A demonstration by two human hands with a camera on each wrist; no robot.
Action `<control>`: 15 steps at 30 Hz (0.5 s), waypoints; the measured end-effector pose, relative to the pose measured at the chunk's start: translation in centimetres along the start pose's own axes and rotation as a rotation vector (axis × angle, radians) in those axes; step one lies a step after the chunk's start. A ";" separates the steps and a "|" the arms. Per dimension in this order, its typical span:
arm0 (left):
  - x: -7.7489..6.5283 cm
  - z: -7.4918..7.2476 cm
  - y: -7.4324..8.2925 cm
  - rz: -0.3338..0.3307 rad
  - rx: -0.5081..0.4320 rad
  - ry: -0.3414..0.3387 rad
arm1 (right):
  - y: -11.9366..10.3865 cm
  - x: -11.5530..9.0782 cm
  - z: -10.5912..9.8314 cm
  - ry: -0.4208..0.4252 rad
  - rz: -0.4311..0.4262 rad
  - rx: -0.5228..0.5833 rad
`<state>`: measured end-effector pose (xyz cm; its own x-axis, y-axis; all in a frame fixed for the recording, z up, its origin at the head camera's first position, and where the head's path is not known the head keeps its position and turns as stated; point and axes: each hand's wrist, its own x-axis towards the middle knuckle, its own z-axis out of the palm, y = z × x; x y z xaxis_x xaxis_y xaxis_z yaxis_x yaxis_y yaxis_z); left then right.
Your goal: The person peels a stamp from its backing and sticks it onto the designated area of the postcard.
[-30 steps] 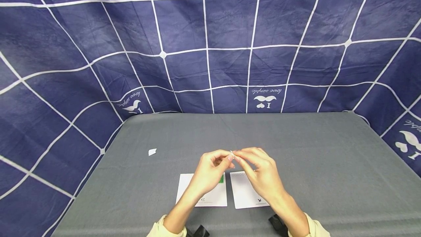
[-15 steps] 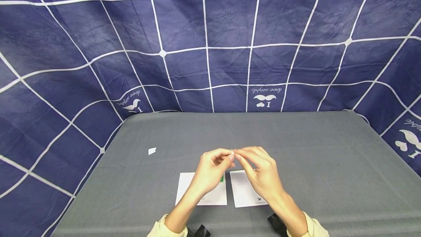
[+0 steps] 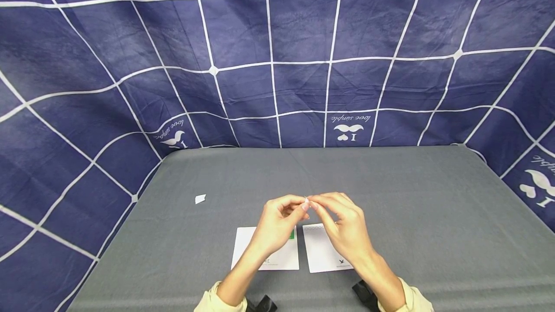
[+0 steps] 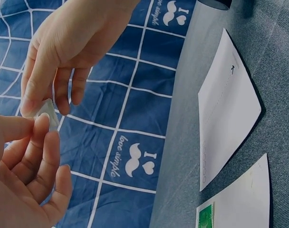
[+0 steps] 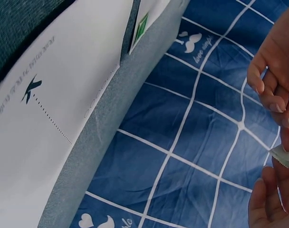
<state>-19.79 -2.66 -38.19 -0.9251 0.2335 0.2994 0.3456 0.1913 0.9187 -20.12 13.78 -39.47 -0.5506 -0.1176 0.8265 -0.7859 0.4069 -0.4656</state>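
Both hands meet at the fingertips above the middle of the table. Between them is a small pale stamp (image 4: 52, 115) with a toothed edge, mostly covered by fingers. My left hand (image 3: 277, 223) pinches it between thumb and fingers. From the other side, the thumb and fingertips of my right hand (image 3: 344, 225) pinch its edge. Below the left forearm lies a white envelope (image 3: 244, 244) bearing a green stamp (image 3: 292, 235) at its upper right corner. Beside it, partly under the right hand, lies a second white envelope (image 3: 318, 249) with a printed bird and a row of small circles.
A small white scrap of paper (image 3: 200, 199) lies on the left part of the grey cloth-covered table (image 3: 390, 182). Behind the table hangs a blue curtain (image 3: 303, 85) with white grid lines. The two envelopes lie side by side with a narrow gap.
Both hands stay in the same place. The fingertips shift slightly on the stamp, and less of its white shows in the head view than a second ago.
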 end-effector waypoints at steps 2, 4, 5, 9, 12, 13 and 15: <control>0.0 0.0 0.0 0.001 -0.003 0.002 | 0.0 0.0 0.0 0.004 -0.002 0.006; 0.0 0.0 0.1 -0.003 -0.004 0.003 | 0.0 0.1 0.0 0.009 -0.004 0.013; 0.0 0.0 0.1 -0.004 -0.006 0.004 | 0.0 0.1 0.0 0.011 -0.003 0.018; -0.1 -0.1 0.3 -0.009 -0.006 0.006 | 0.1 0.1 0.0 0.014 0.001 0.023; -0.1 -0.1 0.3 -0.011 -0.003 0.006 | 0.1 0.1 -0.1 0.003 0.027 0.032; -0.1 -0.1 0.3 -0.012 -0.004 0.005 | 0.1 0.0 -0.1 0.000 0.036 0.036; -0.1 -0.1 0.4 -0.013 -0.002 0.004 | 0.0 0.0 -0.2 -0.008 0.054 0.043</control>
<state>-19.58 -2.66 -37.84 -0.9303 0.2269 0.2882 0.3329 0.1924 0.9231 -20.13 13.95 -39.40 -0.5945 -0.1042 0.7973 -0.7664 0.3735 -0.5226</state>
